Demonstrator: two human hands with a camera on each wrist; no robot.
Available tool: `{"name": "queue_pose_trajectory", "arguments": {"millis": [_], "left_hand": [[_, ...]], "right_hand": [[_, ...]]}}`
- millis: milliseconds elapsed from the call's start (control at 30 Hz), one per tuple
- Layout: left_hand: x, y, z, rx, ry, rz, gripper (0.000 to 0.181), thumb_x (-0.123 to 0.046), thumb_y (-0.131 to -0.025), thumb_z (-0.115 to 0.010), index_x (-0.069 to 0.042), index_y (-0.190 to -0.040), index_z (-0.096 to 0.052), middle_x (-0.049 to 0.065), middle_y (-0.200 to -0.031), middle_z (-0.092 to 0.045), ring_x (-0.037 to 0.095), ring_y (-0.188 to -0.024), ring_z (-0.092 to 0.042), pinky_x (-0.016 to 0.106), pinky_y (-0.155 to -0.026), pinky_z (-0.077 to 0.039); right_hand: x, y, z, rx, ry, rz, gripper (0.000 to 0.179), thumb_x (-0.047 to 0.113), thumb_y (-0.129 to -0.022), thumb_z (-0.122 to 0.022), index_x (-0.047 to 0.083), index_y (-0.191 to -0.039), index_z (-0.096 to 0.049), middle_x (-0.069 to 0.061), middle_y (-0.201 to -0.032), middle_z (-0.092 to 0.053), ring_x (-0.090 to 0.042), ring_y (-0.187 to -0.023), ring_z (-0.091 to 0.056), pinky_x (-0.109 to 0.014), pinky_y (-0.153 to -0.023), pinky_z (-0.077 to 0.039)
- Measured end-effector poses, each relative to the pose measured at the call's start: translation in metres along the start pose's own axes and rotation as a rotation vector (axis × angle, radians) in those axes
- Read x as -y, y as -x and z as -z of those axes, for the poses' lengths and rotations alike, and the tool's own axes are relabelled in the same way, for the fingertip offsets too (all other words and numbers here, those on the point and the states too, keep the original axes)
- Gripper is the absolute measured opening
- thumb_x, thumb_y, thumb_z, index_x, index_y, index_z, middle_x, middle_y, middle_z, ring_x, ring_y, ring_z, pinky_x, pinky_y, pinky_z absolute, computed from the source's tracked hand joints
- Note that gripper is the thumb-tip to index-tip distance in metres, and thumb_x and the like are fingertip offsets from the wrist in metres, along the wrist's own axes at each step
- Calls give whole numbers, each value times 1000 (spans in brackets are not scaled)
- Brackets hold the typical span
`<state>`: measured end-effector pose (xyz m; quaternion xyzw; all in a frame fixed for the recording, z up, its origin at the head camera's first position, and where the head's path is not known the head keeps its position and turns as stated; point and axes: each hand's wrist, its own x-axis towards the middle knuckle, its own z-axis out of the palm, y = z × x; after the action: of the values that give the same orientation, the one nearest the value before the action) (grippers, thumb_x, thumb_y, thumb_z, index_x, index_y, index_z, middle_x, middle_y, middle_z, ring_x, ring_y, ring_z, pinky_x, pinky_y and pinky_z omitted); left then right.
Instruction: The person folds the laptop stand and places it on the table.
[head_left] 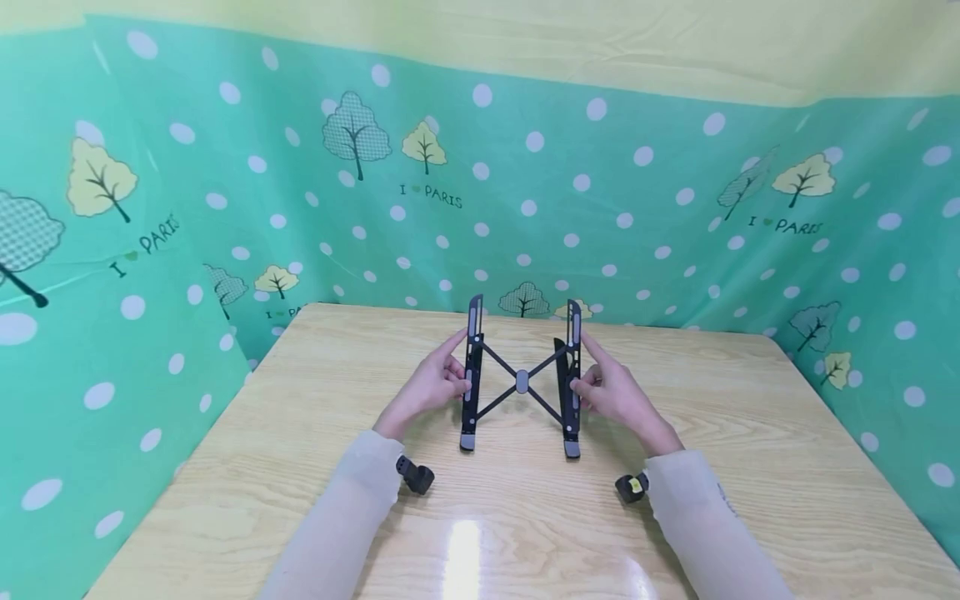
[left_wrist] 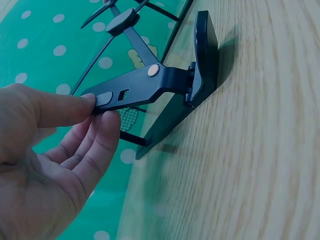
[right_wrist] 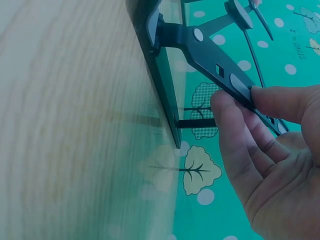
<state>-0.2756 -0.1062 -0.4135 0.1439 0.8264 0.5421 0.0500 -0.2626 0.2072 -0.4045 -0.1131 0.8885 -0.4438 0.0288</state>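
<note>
Table (head_left: 757, 433) viewed from above by head cam, facing forward to curtain (head_left: 637, 192). Stand (head_left: 522, 382) shot close-up, tilted, by each wrist cam (head_left: 417, 477); centre joint (left_wrist: 122, 21) shared by both.

The stand (head_left: 522, 382) looks like smooth, satin metal, its pads (left_wrist: 104, 98) matt and rubbery, its rivet (left_wrist: 153, 70) shiny metal. The table (head_left: 262, 467) is smooth grained wood, glossy near; the far curtain (head_left: 562, 196), creased cloth.
</note>
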Motion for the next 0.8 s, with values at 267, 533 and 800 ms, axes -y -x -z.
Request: {"name": "queue_pose_trajectory", "arguments": {"millis": [267,533,800], "left_hand": [[1,-1,-2,-22,9,-3,95,13,-77,-67,-24,-153,-23,13,-84,-58,21,-69,-59,38,-66,-57],[0,0,-3,-35,-4,10,96,13,-77,-67,-26,-153,-24,12,-83,-58,21,-68,-59,38,-65,-57],[-2,1,-3,-39,-13,13,96,13,-76,-68,-26,-152,-25,12,-81,-59,21,-65,-59,41,-65,-56]], "right_hand": [[3,1,-1,-9,32,4,91,5,-88,-65,31,-154,-8,-11,-75,-64,-35,-69,-64,-34,-59,-56],[3,1,-3,-8,21,5,90,4,-88,-65,31,-154,-9,-14,-76,-64,-28,-64,-64,-37,-60,-57],[6,2,-7,3,-9,6,90,2,-88,-64,27,-154,-9,-13,-74,-62,-34,-66,-64,-42,-61,-57]]}}
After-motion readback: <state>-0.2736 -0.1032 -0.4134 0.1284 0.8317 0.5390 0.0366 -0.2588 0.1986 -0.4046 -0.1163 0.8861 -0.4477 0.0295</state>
